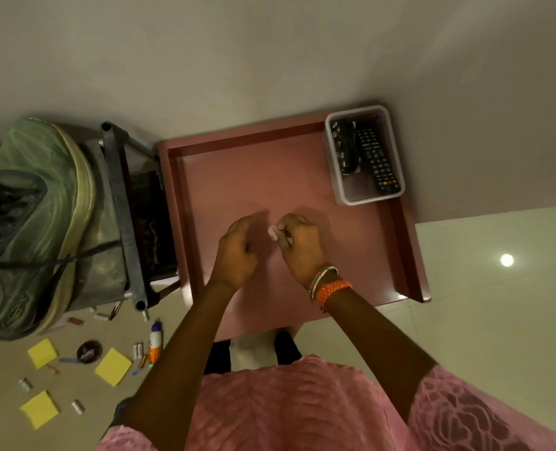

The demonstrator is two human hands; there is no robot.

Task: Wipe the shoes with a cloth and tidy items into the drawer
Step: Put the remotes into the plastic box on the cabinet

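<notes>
A plain pale wall (237, 53) fills the view from nine to two o'clock. Glossy light tiled floor (498, 320) lies at four o'clock, with a round lamp glare (507, 260) on it.

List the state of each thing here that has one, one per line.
Drawer: pulled open.
Bin: upright in the drawer's far right corner, holding a remote.
Right hand: pinches a small pale item over the drawer.
Left hand: loosely curled, holds nothing.
Shoe: on the stand beside the drawer.
Sticky notes: loose on the floor.
Glue bottle: lying on the floor.
</notes>
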